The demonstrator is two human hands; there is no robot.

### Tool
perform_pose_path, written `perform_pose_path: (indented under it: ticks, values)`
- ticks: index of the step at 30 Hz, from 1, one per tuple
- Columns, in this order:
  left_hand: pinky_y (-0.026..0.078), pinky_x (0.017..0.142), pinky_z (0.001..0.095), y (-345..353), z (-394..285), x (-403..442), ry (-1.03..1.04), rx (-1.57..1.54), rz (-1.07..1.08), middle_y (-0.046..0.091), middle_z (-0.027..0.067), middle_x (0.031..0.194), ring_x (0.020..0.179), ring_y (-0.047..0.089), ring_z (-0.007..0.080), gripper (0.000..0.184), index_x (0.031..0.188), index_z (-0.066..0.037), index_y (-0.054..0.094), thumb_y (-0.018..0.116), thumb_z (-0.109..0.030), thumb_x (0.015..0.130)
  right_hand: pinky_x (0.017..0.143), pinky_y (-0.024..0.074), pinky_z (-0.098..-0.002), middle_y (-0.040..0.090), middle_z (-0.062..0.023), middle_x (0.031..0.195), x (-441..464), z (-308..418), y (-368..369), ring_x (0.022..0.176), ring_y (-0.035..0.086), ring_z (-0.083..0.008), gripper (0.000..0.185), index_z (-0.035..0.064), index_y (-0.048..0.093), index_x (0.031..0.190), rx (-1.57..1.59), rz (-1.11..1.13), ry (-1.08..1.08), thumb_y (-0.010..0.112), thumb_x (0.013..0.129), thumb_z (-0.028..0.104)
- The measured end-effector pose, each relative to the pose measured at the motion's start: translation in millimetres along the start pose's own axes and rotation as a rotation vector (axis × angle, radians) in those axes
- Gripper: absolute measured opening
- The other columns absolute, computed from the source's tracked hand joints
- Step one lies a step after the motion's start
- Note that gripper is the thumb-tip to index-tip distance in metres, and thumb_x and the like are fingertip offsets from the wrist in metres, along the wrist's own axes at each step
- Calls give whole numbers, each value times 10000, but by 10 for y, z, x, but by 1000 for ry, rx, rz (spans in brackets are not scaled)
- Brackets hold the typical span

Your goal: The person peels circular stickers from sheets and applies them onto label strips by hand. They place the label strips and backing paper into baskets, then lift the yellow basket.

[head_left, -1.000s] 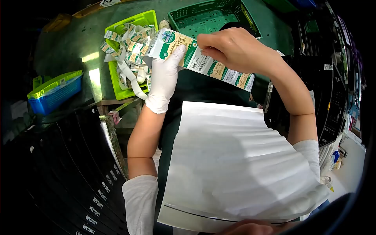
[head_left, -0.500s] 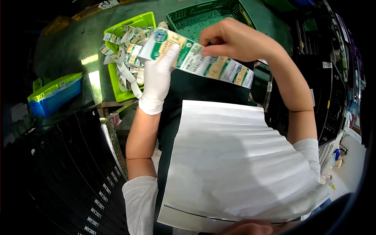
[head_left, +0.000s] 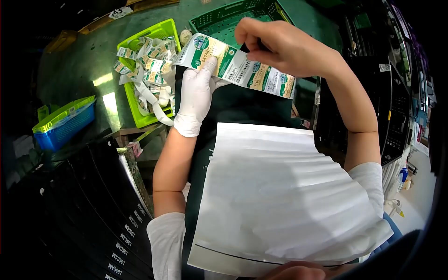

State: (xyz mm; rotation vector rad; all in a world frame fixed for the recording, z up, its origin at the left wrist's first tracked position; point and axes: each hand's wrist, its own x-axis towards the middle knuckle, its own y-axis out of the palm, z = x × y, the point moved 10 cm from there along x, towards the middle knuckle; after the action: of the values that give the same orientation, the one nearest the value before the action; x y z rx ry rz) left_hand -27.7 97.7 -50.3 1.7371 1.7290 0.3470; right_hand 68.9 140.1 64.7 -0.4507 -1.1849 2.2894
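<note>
**The label strip (head_left: 238,68) swings slightly aside, one hand clamped on it**

Head view. We see the gloved left hand (head_left: 195,95) clamped on the label strip near its left end, thumb across the printed face and fingers largely hidden behind. Against the frame half a second earlier, this hand and the strip's left end sit a little further right, and the end no longer laps so far towards the light-green crate (head_left: 138,117). The whole scene also shifts slightly, so we attribute part of the change to the camera.

The bare right hand (head_left: 291,49) is curled at the strip's upper edge. Its index finger now stands higher over the thumb, with a small gap between them; we cannot tell whether it pinches anything. The strip slants down beneath this hand to a free right end in front of the person's dark clothing.

Beyond, we note small labelled pieces (head_left: 155,65) heaped in the light-green crate, a white band (head_left: 149,95) trailing over its near rim, and a dark-green crate (head_left: 217,17) behind the right hand. For the work in hand, we judge the change a small adjustment: the strip remains secured by the left hand alone, as far as we can confirm.
</note>
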Motion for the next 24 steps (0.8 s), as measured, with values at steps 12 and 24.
perform_pose_path:
  ticks: [12, 24]
  values:
    - [553, 830, 373, 1, -91, -3, 1, 196, -18, 601, 109, 1160, 1016, 631, 215, 323, 1253, -8, 474, 503, -146, 962, 616, 500, -376, 647, -94, 813, 148, -20, -171, 745, 650, -267, 371, 73, 521, 1092, -345, -312, 15, 716, 788, 158]
    - [448, 969, 427, 150, -78, -34, 11, -221, 103, 514, 104, 1285, 1132, 557, 228, 433, 1318, -37, 422, 521, -268, 966, 477, 357, -255, 557, -45, 672, 165, 86, -33, 526, 447, -99, 148, 13, 602, 897, 208, -148, 24, 626, 895, 159]
